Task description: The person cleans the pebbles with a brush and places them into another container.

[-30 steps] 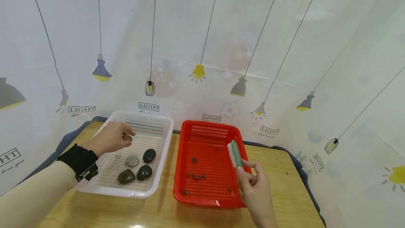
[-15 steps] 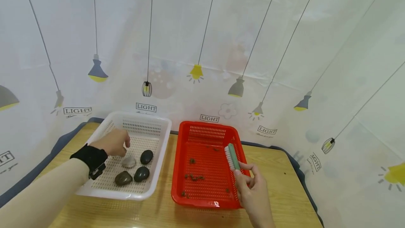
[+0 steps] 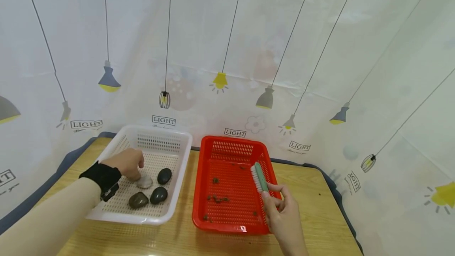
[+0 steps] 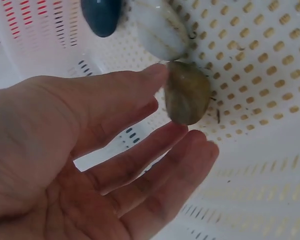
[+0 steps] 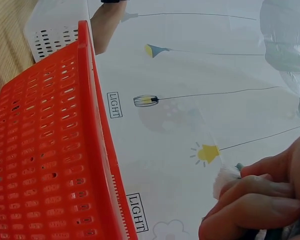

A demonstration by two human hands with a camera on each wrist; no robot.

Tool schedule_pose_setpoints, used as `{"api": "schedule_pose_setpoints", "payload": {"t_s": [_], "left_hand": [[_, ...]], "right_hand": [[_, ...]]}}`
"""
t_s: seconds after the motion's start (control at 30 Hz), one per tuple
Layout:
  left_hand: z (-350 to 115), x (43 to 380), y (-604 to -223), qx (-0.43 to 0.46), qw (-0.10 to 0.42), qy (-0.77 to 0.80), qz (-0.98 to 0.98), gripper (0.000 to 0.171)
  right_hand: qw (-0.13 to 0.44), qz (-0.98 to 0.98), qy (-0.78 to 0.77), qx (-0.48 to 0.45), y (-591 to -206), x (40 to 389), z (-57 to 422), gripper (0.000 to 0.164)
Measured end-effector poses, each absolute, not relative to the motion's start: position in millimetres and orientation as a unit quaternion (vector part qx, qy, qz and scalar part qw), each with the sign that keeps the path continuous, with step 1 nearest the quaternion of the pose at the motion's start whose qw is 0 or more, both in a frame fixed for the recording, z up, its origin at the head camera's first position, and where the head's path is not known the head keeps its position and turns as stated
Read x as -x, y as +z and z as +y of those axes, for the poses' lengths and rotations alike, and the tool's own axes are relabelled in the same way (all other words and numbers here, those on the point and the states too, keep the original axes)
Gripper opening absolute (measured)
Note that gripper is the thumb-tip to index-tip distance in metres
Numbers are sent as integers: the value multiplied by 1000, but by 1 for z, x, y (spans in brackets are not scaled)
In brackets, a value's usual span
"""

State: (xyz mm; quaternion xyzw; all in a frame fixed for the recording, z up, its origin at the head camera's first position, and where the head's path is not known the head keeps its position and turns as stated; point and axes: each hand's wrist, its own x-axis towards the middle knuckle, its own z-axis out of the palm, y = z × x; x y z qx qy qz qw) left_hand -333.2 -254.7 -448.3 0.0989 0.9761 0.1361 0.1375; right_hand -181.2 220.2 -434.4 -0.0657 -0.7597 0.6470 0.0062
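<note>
In the left wrist view, my left hand is inside the white basket, fingers spread and only slightly bent. Thumb tip and fingertips are right at the edge of a small olive-brown stone, whose near-whole outline shows. This stone sits beside a white stone; the hand hides it in the head view. Two dark stones, a black one and another black one, lie near a brown stone. My right hand grips a green brush with white bristles, over the red basket's right side.
The red basket stands right of the white one, with several brown-green crumbs on its floor. Both baskets rest on a wooden table. A white curtain printed with lamps hangs behind.
My left hand has brought the small stone down from above the white basket to its floor beside the white stone. The right hand keeps its hold on the brush, almost unmoved.
</note>
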Motion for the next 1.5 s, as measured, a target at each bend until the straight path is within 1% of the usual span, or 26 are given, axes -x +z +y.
{"api": "schedule_pose_setpoints", "payload": {"t_s": [0.17, 0.47, 0.67, 0.9, 1.07, 1.23, 1.3, 1.37, 1.5], "left_hand": [[-253, 328, -443, -114, 124, 148, 974, 27], [-252, 322, -438, -149, 79, 154, 974, 25], [-247, 316, -434, -155, 59, 174, 971, 30], [-243, 302, -427, -176, 30, 179, 967, 34], [-239, 291, -419, -188, 20, 184, 965, 38], [-236, 281, -416, -226, -11, 198, 954, 38], [-234, 278, -416, -241, -24, 205, 948, 37], [-232, 274, -416, -247, -30, 211, 945, 38], [-230, 265, -417, -240, -34, 219, 945, 40]], "right_hand": [[5, -763, 642, 70, -434, 181, 219, 44], [10, -782, 622, 44, -435, 184, 222, 45], [15, -799, 600, 29, -432, 192, 226, 45], [26, -842, 539, 7, -427, 203, 231, 51], [15, -867, 498, -6, -418, 212, 232, 47], [-27, -870, 492, -19, -410, 225, 235, 39], [-44, -874, 484, -25, -407, 231, 236, 38], [-49, -882, 467, -34, -406, 236, 236, 37], [-43, -915, 398, -47, -405, 252, 232, 34]]}}
